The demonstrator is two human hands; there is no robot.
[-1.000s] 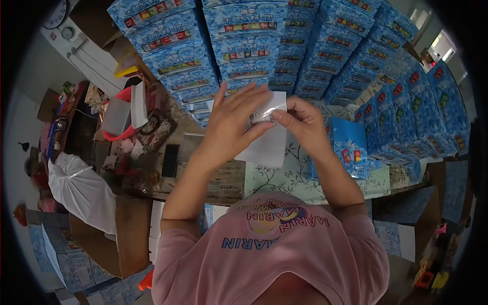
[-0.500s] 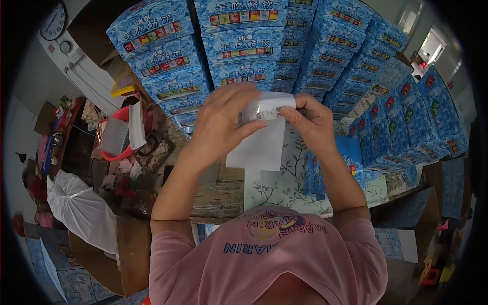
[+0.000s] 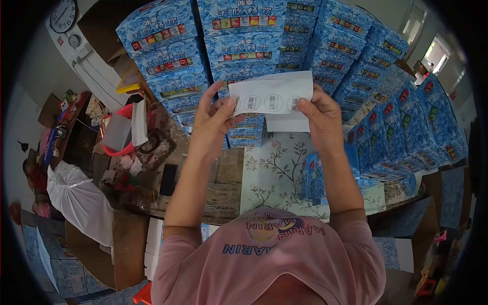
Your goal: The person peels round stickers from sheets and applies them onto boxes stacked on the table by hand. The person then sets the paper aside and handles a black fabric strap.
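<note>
A white sticker sheet (image 3: 272, 94) with a row of round, grey-printed marks stretches between my two hands above the table. My left hand (image 3: 216, 114) pinches its left end with thumb and fingers. The lower right corner is gripped by my right hand (image 3: 323, 119), its thumb lying on the front. Behind and below the printed strip hangs a plain white part of paper; I cannot tell whether it is the same sheet. Just beyond the hands rises a stack of blue cartons (image 3: 246, 48).
More blue cartons (image 3: 391, 122) line the right side. Small blue packs (image 3: 315, 178) lie on the flowered cloth (image 3: 272, 168) by my right forearm. To the left are a black phone (image 3: 169, 179), a red basket (image 3: 114, 147) and a white bag (image 3: 79, 203).
The sheet was curled between my hands with a blank part hanging down. Now it is spread flatter, its printed row facing me, and my hands are farther apart.
</note>
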